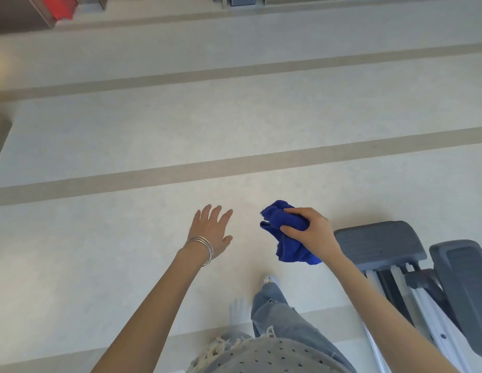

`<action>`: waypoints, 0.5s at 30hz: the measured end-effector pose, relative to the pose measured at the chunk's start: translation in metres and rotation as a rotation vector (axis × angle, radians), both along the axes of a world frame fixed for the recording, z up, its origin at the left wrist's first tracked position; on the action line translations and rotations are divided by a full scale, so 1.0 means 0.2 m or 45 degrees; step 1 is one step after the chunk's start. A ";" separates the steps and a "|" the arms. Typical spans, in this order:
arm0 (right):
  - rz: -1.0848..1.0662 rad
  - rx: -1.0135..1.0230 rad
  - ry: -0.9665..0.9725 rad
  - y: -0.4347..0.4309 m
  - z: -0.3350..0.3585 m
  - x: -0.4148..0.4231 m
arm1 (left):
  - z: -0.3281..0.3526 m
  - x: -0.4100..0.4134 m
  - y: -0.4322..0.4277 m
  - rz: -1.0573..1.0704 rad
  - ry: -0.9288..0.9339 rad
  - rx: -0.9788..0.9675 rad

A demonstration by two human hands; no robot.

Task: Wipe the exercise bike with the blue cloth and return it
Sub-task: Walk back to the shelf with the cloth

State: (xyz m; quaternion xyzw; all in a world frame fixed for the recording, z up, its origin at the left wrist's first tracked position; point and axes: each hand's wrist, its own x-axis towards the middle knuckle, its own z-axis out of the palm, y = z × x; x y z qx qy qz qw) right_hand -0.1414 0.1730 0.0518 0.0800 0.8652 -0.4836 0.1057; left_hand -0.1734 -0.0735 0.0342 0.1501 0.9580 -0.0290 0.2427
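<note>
Head view: crumpled blue cloth (285, 234) gripped by right hand (309, 232), lower centre.
Left hand (211, 232): spread, empty.
Progress: grey exercise bike (412, 267), lower right; wiping unclear, return pending.

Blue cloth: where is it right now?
Head view, right of centre: blue cloth bunched in the right hand, just left of the grey pedal of the exercise bike.

cloth (285, 232) in right hand (309, 232), left hand (211, 232) to its left, exercise bike (422, 270) at right
</note>
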 end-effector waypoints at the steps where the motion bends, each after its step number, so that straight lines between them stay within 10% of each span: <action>1: 0.007 -0.006 -0.003 0.05 0.00 -0.06 | 0.01 -0.07 0.05 -0.001 0.001 0.000; 15: -0.018 0.002 -0.024 0.36 0.00 -0.75 | 0.01 -0.84 0.38 -0.052 0.044 0.019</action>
